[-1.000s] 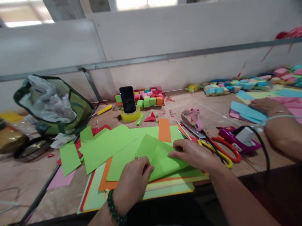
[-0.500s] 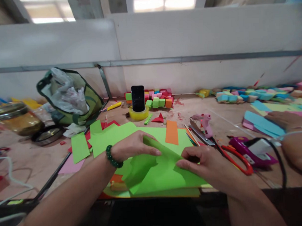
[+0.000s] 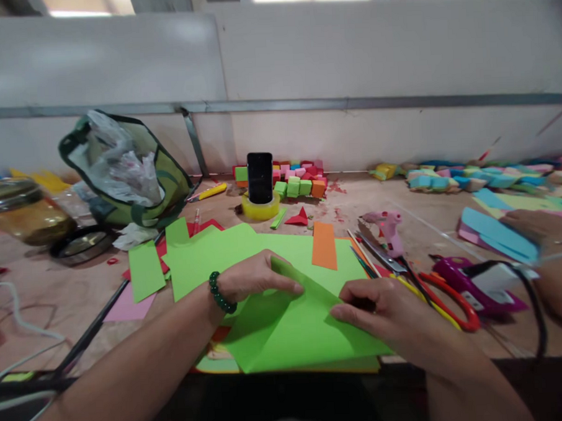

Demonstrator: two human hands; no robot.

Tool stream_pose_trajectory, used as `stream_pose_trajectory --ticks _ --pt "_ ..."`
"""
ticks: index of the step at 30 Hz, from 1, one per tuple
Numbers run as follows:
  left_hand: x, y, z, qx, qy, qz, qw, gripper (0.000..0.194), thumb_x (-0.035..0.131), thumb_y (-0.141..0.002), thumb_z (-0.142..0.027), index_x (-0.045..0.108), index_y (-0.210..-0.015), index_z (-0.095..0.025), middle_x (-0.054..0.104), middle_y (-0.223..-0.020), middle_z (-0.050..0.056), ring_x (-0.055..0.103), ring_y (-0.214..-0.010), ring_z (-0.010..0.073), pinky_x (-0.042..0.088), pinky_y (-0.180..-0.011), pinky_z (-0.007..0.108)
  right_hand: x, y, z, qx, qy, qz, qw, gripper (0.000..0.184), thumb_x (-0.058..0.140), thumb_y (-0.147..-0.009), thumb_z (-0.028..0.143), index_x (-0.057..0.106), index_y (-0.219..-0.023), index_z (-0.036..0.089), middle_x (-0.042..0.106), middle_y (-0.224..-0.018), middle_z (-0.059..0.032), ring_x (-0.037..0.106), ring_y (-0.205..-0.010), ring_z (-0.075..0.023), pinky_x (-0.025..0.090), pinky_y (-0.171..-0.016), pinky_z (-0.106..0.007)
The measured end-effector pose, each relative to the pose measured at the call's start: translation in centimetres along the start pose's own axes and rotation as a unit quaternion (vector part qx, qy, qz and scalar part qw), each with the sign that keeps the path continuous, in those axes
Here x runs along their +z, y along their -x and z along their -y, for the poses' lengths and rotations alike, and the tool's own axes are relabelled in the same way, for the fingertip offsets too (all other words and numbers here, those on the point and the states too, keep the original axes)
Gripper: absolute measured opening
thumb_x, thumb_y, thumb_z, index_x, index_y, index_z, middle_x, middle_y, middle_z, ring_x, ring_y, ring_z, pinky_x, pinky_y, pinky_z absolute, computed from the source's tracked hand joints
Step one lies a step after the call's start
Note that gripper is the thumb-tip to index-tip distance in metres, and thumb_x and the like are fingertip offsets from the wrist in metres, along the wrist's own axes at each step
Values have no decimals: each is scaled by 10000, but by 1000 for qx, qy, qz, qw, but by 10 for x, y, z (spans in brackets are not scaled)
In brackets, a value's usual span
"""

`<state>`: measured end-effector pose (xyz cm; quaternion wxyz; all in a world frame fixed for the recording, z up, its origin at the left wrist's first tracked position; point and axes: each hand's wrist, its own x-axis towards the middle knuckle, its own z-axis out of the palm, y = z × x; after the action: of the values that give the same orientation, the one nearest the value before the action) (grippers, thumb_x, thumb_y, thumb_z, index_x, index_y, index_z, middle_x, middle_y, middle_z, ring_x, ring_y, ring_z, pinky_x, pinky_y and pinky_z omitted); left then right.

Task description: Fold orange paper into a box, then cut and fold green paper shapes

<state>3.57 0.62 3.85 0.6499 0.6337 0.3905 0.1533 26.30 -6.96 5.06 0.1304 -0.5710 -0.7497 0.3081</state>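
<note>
A sheet of light green paper (image 3: 286, 334) lies at the table's near edge on a stack of coloured sheets, one corner folded up. My left hand (image 3: 256, 278), with a green bead bracelet at the wrist, pinches the raised fold of this green sheet from the left. Closed fingers of my right hand (image 3: 383, 308) press the sheet's right side down. More green paper (image 3: 208, 254) and an orange strip (image 3: 324, 246) lie just behind.
Scissors (image 3: 443, 293), a pink glue gun (image 3: 388, 229) and a purple tool (image 3: 470, 280) lie to the right. A phone (image 3: 260, 177) stands in a yellow tape roll. Paper cubes (image 3: 298, 179) line the wall. A green bag (image 3: 125, 171) and a jar (image 3: 24, 212) sit left. Another person's hand (image 3: 533, 227) rests on blue paper far right.
My left hand moved from the sheet's near edge up to its fold and lifted a flap. The right hand stayed pressed on the sheet's right side. The view shifted slightly.
</note>
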Motion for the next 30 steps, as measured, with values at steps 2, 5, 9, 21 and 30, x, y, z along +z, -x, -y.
stream_pose_trajectory --ticks 2,5,9,21,30 --pt "-1 1 1 -1 2 0 1000 216 780 -614 -306 687 -654 -115 603 -570 -24 458 -496 70 332 -485 197 0 -2 0 -5 2 0 1000 377 537 -844 490 556 -630 180 411 -562 48 350 -542 -94 251 -484 -233" --pt "-2 1 1 1 7 2 1000 203 774 -626 -296 684 -642 -115 590 -556 -30 444 -490 66 327 -483 197 0 -3 1 3 7 7 1000 367 536 -841 480 574 -634 179 428 -562 42 368 -543 -98 256 -487 -234" --pt "-5 1 3 16 10 7 1000 180 767 -637 -281 702 -678 -118 612 -599 -21 463 -531 76 349 -506 197 0 -5 3 9 9 7 1000 341 545 -832 465 601 -653 181 460 -571 35 389 -550 -104 268 -493 -234" --pt "-19 1 1 74 -85 6 994 307 771 -667 -316 731 -923 -150 718 -866 34 608 -757 143 457 -692 232 -4 -13 3 -21 59 2 998 326 552 -848 443 611 -643 196 528 -564 31 436 -538 -105 277 -498 -234" --pt "-12 10 -9 141 -304 46 941 162 716 -740 -286 750 -801 -139 701 -745 39 615 -700 146 456 -675 233 6 -17 32 -107 159 6 981 226 609 -830 372 669 -661 236 643 -611 1 539 -561 -140 314 -512 -253"
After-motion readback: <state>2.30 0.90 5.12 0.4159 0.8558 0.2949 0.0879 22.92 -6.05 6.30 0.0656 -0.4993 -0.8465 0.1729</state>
